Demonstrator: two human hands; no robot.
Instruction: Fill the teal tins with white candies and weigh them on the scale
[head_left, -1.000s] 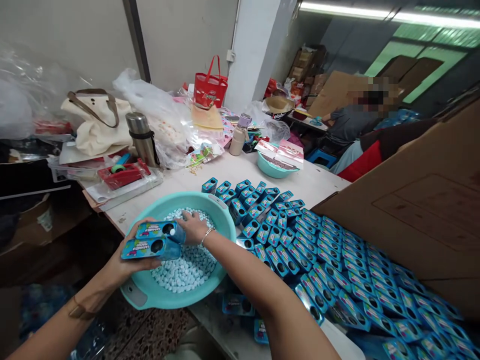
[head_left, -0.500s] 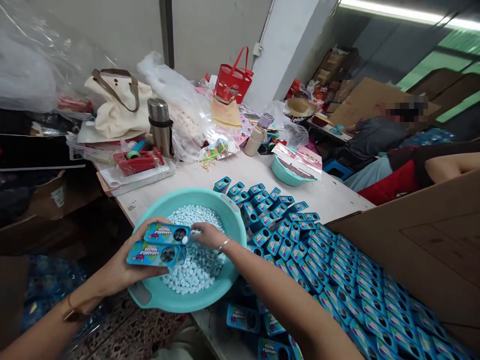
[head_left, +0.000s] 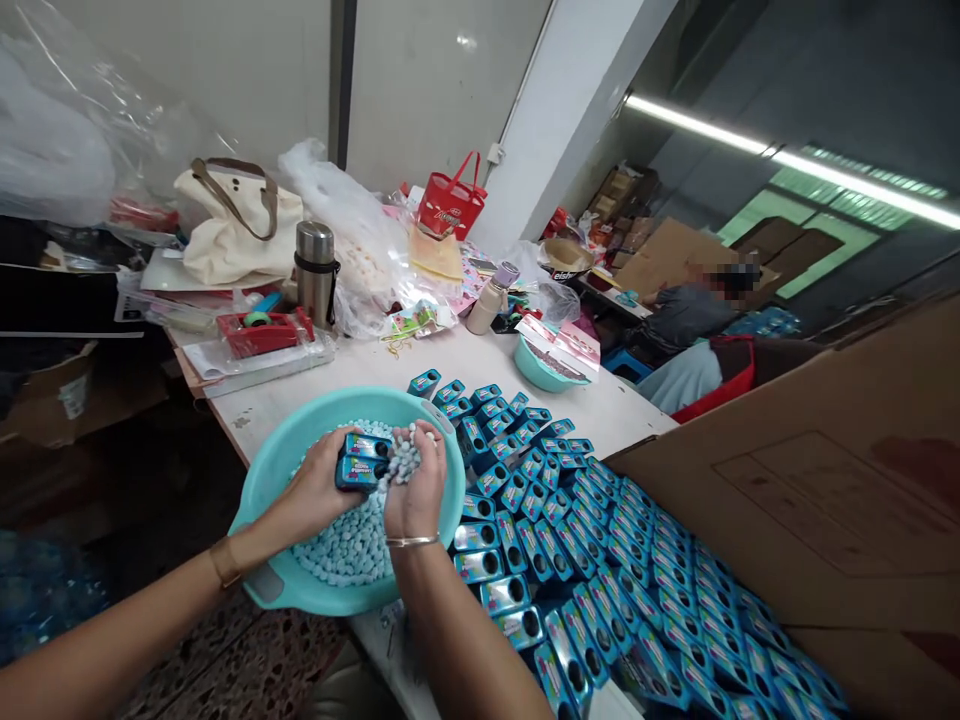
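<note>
My left hand is closed around two small blue candy boxes, stacked side by side over the turquoise basin. Cupped beside their right ends, my right hand carries a heap of pale blue candies. Some of those candies touch the box ends. More loose pale candies fill the bottom of the basin below both hands. Many similar blue boxes stand in rows on the table to the right of the basin.
A large cardboard box borders the rows on the right. Further back are a smaller turquoise bowl, a steel thermos, a red tape dispenser and a cream bag. Another person sits in the background.
My right hand has turned palm-up and lifted a heap of candies to the boxes. My left hand has tilted the two boxes and brought them rightward. The view has shifted.
</note>
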